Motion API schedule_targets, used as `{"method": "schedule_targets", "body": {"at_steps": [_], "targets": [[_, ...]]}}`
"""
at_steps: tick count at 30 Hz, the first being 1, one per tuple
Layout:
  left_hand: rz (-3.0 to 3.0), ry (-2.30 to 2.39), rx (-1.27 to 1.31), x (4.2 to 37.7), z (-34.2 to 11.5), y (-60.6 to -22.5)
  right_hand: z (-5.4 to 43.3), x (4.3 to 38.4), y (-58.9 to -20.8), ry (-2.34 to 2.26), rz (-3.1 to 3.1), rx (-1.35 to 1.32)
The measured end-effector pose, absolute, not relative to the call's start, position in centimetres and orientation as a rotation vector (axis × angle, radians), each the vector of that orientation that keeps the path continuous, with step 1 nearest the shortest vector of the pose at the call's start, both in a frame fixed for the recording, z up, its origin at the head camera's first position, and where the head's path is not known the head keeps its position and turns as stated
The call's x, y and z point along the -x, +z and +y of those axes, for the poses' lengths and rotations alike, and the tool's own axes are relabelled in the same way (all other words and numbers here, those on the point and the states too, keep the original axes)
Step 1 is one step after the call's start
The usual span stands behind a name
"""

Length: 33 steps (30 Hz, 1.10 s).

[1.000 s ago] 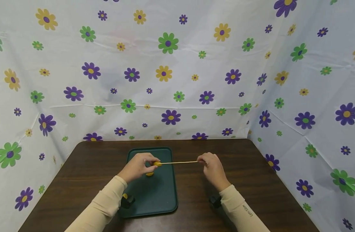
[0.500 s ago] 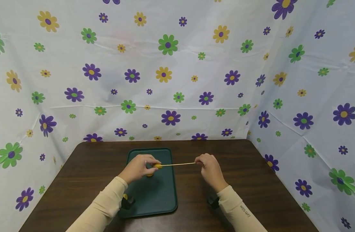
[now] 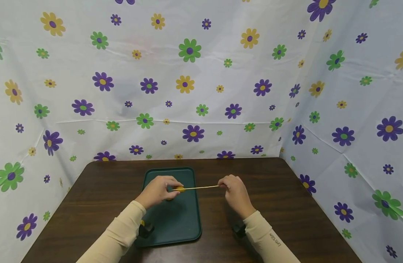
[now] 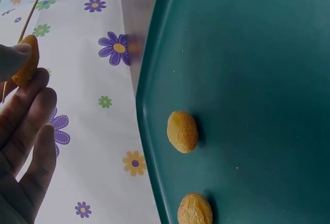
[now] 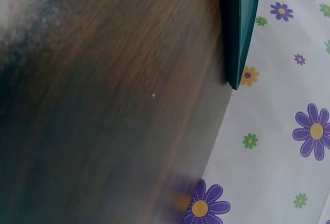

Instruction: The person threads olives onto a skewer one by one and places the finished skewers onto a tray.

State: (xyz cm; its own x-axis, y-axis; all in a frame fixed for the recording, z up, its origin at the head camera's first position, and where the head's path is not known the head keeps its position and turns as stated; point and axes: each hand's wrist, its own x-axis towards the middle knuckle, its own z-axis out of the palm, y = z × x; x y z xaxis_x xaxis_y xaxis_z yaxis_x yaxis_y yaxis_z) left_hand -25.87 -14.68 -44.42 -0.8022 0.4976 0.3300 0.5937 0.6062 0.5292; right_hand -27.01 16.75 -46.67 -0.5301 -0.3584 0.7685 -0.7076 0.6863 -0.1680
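Observation:
My left hand [image 3: 158, 191] pinches a small golden-brown oval food piece [image 4: 27, 64] between thumb and fingers, above the tray. A thin wooden skewer [image 3: 201, 187] runs through this piece, its tip emerging on the far side by my left fingers. The skewer's other end is pinched by my right hand [image 3: 236, 193], off the tray's right side, over the brown table. Two similar pieces, one nearer the edge [image 4: 182, 132] and one below it [image 4: 195, 211], lie on the dark green tray [image 3: 188, 233]. The right wrist view leaves out my right hand.
The tray lies left of centre on the dark wood table [image 3: 274, 204]. A yellow bit [image 3: 142, 222] shows beside my left sleeve, mostly covered. White flower-printed cloth [image 3: 201, 102] hangs behind the table and along its sides.
My right hand has moved left toward my left hand, shortening the skewer stretch between them. The skewer tip now sticks out past the piece. My left hand has shifted only slightly.

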Motion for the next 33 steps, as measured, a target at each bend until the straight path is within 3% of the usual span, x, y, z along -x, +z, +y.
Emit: {"method": "schedule_targets", "body": {"at_steps": [33], "targets": [[-2.709, -0.877, 0.899, 26.35, -14.90, -45.18, 17.02, 26.80, -46.81, 0.606, -2.241, -0.662]]}}
